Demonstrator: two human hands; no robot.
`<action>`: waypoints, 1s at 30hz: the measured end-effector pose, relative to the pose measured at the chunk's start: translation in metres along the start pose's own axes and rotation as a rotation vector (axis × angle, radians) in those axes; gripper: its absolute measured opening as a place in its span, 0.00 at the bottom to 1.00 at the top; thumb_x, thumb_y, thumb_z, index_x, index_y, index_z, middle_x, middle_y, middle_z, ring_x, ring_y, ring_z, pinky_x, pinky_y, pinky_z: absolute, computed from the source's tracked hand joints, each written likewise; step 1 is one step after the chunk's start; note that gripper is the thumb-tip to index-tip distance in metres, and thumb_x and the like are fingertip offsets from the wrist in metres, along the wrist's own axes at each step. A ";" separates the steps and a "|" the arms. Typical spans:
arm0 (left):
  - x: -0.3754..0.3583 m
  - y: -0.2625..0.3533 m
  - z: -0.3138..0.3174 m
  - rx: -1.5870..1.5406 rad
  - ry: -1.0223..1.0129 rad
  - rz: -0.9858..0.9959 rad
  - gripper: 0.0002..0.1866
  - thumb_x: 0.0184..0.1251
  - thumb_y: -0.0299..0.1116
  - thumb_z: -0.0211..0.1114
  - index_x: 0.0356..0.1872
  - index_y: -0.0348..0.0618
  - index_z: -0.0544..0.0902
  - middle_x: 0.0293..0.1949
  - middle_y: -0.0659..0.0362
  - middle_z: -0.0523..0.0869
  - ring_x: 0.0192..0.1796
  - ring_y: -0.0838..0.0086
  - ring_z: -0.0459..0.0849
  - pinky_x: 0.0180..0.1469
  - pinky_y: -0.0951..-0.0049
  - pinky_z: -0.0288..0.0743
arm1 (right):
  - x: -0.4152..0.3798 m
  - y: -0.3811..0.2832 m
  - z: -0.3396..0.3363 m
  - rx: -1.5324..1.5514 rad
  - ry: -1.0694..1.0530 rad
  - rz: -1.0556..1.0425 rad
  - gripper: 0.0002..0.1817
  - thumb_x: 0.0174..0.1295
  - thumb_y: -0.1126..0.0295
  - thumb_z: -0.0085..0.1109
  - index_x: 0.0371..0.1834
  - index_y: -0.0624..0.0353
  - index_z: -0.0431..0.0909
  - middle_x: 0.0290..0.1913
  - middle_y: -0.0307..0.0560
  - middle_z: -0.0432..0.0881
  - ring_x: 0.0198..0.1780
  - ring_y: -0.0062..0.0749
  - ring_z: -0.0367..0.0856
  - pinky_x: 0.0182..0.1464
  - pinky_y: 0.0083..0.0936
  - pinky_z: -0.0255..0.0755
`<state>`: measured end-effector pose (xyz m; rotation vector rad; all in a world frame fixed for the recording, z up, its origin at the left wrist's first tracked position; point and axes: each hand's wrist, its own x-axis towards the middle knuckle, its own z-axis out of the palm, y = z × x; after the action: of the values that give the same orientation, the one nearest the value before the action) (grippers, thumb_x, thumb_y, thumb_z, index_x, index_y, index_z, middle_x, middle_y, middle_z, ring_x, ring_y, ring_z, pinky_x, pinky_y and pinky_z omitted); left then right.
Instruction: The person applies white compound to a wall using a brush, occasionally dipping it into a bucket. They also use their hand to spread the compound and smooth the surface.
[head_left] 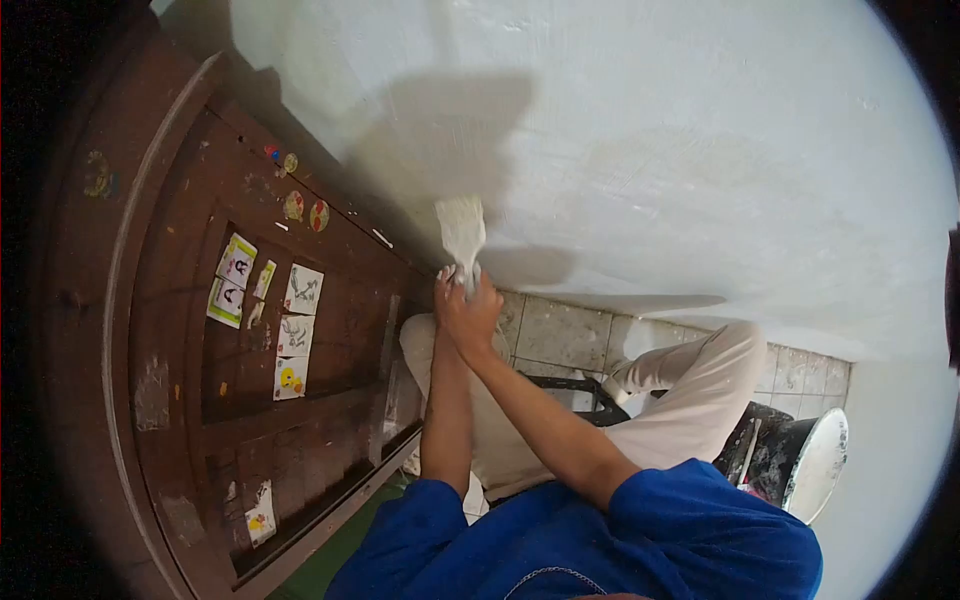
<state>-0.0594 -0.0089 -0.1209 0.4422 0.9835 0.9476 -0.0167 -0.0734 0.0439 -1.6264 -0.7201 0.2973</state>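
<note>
A wide paint brush (461, 228) with pale, paint-covered bristles points up toward the white wall (650, 150). Both hands are together at its handle, in front of the lower wall. My right hand (474, 318) is wrapped round the handle. Close against it on the left, my left hand (446, 290) also has its fingers at the handle, partly hidden behind my right hand. The brush's shadow and those of my arms fall on the wall.
A brown wooden door (350, 380) with stickers stands at the left. At the lower right is a dark bucket (770, 450) with a white, paint-smeared round lid or rim (818, 465). My bent legs rest over the tiled floor (565, 335), near a dark stool-like frame.
</note>
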 end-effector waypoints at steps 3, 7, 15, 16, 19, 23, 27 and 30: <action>0.002 -0.002 0.000 -0.011 -0.005 0.004 0.27 0.72 0.45 0.51 0.65 0.38 0.64 0.60 0.49 0.72 0.63 0.59 0.70 0.65 0.60 0.65 | -0.003 0.006 -0.009 0.068 -0.015 -0.040 0.12 0.63 0.68 0.53 0.41 0.68 0.76 0.27 0.65 0.79 0.30 0.63 0.79 0.33 0.46 0.72; 0.005 -0.009 -0.010 0.018 -0.014 -0.002 0.27 0.72 0.46 0.51 0.65 0.38 0.64 0.60 0.49 0.72 0.64 0.60 0.70 0.65 0.60 0.64 | 0.023 -0.058 -0.019 0.141 -0.051 -0.214 0.11 0.62 0.69 0.53 0.40 0.67 0.76 0.28 0.65 0.79 0.31 0.64 0.79 0.33 0.45 0.72; -0.002 -0.003 -0.001 0.029 -0.007 -0.002 0.28 0.72 0.46 0.51 0.65 0.38 0.63 0.60 0.50 0.72 0.64 0.60 0.69 0.66 0.60 0.64 | 0.013 -0.013 0.007 -0.028 0.035 -0.060 0.11 0.63 0.67 0.56 0.38 0.67 0.76 0.26 0.64 0.79 0.28 0.61 0.79 0.30 0.43 0.72; -0.003 -0.003 -0.002 0.020 -0.006 0.001 0.28 0.72 0.47 0.51 0.65 0.38 0.63 0.60 0.50 0.71 0.64 0.60 0.69 0.66 0.60 0.64 | 0.004 -0.001 0.005 -0.041 0.021 -0.014 0.12 0.63 0.67 0.56 0.38 0.67 0.76 0.25 0.64 0.78 0.28 0.61 0.79 0.29 0.42 0.72; 0.001 -0.001 0.000 0.008 -0.014 0.014 0.29 0.72 0.47 0.51 0.66 0.38 0.63 0.61 0.50 0.71 0.64 0.61 0.69 0.66 0.60 0.64 | 0.000 -0.021 -0.011 0.139 0.044 -0.106 0.12 0.63 0.66 0.56 0.39 0.68 0.77 0.24 0.63 0.78 0.26 0.60 0.79 0.28 0.41 0.71; 0.013 -0.011 -0.007 0.030 -0.027 0.004 0.29 0.72 0.47 0.51 0.66 0.38 0.63 0.61 0.50 0.71 0.65 0.61 0.69 0.66 0.61 0.63 | 0.029 -0.068 -0.019 0.132 -0.022 -0.139 0.12 0.64 0.67 0.55 0.41 0.68 0.77 0.24 0.62 0.78 0.26 0.59 0.80 0.28 0.40 0.71; 0.023 -0.012 0.001 0.046 -0.049 0.017 0.29 0.72 0.48 0.51 0.66 0.38 0.63 0.61 0.50 0.71 0.65 0.61 0.69 0.67 0.61 0.63 | 0.031 -0.017 -0.011 -0.017 0.044 -0.212 0.10 0.65 0.69 0.54 0.38 0.68 0.76 0.22 0.57 0.78 0.24 0.45 0.78 0.28 0.36 0.69; 0.004 0.001 0.012 0.059 -0.021 0.047 0.30 0.72 0.48 0.51 0.66 0.38 0.62 0.61 0.50 0.71 0.65 0.61 0.69 0.67 0.61 0.63 | 0.002 0.016 -0.026 -0.068 0.029 -0.047 0.10 0.65 0.70 0.54 0.36 0.69 0.76 0.22 0.55 0.78 0.23 0.34 0.76 0.28 0.33 0.68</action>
<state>-0.0482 -0.0041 -0.1161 0.5261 0.9872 0.9564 0.0044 -0.0937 0.0340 -1.6725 -0.7529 0.2168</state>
